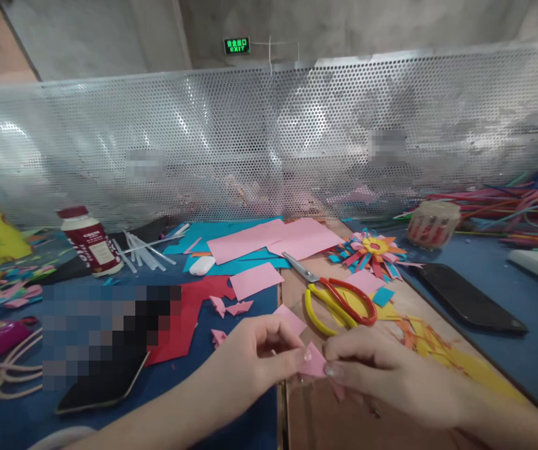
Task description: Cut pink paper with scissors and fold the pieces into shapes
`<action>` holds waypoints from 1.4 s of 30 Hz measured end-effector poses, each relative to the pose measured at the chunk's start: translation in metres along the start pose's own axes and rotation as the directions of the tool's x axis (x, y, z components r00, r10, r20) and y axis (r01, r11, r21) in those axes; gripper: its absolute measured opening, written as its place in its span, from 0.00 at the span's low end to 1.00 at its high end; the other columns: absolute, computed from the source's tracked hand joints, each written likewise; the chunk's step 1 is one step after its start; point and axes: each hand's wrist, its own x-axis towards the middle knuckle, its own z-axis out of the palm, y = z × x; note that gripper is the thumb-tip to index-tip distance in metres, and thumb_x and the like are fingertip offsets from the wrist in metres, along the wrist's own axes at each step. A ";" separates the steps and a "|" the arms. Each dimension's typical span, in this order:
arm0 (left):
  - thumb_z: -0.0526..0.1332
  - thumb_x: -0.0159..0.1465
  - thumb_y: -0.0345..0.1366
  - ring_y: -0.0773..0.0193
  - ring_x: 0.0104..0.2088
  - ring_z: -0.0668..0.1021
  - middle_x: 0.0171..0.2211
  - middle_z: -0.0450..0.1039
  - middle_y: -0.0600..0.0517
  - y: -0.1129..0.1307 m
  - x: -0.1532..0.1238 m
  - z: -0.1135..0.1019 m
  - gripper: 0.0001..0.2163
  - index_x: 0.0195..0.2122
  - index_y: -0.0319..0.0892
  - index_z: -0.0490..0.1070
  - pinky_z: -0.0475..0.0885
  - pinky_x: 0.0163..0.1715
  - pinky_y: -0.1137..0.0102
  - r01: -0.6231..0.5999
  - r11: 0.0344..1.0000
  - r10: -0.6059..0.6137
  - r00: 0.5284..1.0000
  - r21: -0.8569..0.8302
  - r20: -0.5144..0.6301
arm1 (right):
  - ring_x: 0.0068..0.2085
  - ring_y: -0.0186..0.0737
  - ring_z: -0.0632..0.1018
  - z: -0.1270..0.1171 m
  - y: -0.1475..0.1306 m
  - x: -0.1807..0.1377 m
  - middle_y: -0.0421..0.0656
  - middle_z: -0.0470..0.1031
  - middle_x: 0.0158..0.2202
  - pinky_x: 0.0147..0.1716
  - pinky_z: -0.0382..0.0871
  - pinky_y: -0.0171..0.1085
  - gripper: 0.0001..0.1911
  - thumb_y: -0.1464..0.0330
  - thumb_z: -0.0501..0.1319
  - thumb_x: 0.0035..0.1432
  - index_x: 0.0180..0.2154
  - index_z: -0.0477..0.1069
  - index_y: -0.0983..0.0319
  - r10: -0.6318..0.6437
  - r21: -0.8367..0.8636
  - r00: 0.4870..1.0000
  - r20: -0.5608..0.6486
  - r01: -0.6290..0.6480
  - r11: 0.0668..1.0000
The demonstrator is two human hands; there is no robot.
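Observation:
Between my two hands is a small folded piece of pink paper (pixel 313 360). The thumb and fingers of my left hand (pixel 269 353) pinch its left side. My right hand (pixel 381 369) pinches its right edge, thumb in front. Just beyond my fingers lies a flat pink paper piece (pixel 290 320). Small folded pink paper shapes (pixel 239 307) rest left of it on the blue surface. Scissors (pixel 339 303) with one red and one yellow handle lie partly spread behind my right hand, blades pointing away to the left.
Pink sheets (pixel 250 240) overlap blue paper at the back. A paper flower (pixel 375 247), a glass jar (pixel 433 224) and a black phone (pixel 470 297) are to the right. A bottle (pixel 89 240), glue sticks (pixel 144 250) and red paper (pixel 179 325) are left. A perforated metal screen (pixel 231 137) stands behind.

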 end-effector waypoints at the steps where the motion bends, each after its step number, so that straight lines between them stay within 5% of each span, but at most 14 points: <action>1: 0.62 0.53 0.40 0.69 0.27 0.70 0.25 0.69 0.54 -0.001 0.000 0.000 0.10 0.27 0.38 0.68 0.63 0.28 0.74 -0.003 1.000 0.003 1.000 0.012 0.009 | 0.21 0.26 0.66 -0.001 -0.001 -0.001 0.35 0.62 0.19 0.19 0.56 0.24 0.13 0.67 0.52 0.59 0.25 0.68 0.64 -0.005 -0.024 1.000 -0.004 0.005 1.000; 13: 0.63 0.52 0.38 0.70 0.27 0.71 0.25 0.70 0.55 0.003 -0.004 0.000 0.08 0.27 0.38 0.70 0.63 0.30 0.75 0.037 0.999 -0.034 0.996 -0.038 0.081 | 0.27 0.28 0.68 0.001 -0.004 -0.006 0.36 0.65 0.22 0.26 0.60 0.26 0.13 0.71 0.51 0.58 0.22 0.65 0.63 -0.131 -0.123 0.991 -0.018 0.128 0.984; 19: 0.62 0.53 0.36 0.73 0.24 0.68 0.23 0.67 0.57 0.008 -0.003 -0.001 0.06 0.27 0.38 0.70 0.62 0.27 0.77 0.076 0.996 -0.068 0.987 -0.049 0.149 | 0.26 0.30 0.69 0.006 -0.006 -0.013 0.36 0.67 0.21 0.24 0.62 0.26 0.12 0.70 0.52 0.56 0.21 0.66 0.61 -0.183 -0.256 0.972 -0.145 0.142 0.956; 28: 0.58 0.56 0.36 0.72 0.25 0.69 0.24 0.67 0.56 0.000 -0.001 -0.002 0.06 0.27 0.39 0.69 0.63 0.27 0.76 -0.035 0.999 0.035 0.999 0.025 -0.015 | 0.27 0.30 0.71 0.000 0.003 -0.002 0.37 0.72 0.26 0.25 0.64 0.27 0.11 0.68 0.51 0.59 0.30 0.71 0.59 -0.207 -0.382 0.953 -0.219 0.111 0.917; 33: 0.58 0.54 0.33 0.72 0.25 0.70 0.24 0.67 0.57 0.000 0.002 -0.001 0.03 0.28 0.40 0.68 0.65 0.28 0.75 -0.046 0.999 0.045 0.996 -0.019 -0.081 | 0.26 0.31 0.72 0.006 0.011 0.008 0.40 0.74 0.30 0.23 0.65 0.28 0.09 0.65 0.55 0.57 0.36 0.72 0.58 -0.267 -0.388 0.865 -0.425 0.093 0.917; 42: 0.59 0.54 0.36 0.71 0.23 0.71 0.22 0.68 0.57 0.005 -0.002 0.001 0.06 0.24 0.39 0.68 0.66 0.27 0.75 -0.015 1.000 0.013 0.993 -0.017 -0.121 | 0.37 0.35 0.76 0.019 0.010 0.005 0.42 0.75 0.37 0.35 0.72 0.31 0.10 0.72 0.56 0.55 0.36 0.74 0.58 -0.590 -0.615 0.643 -0.488 0.227 0.755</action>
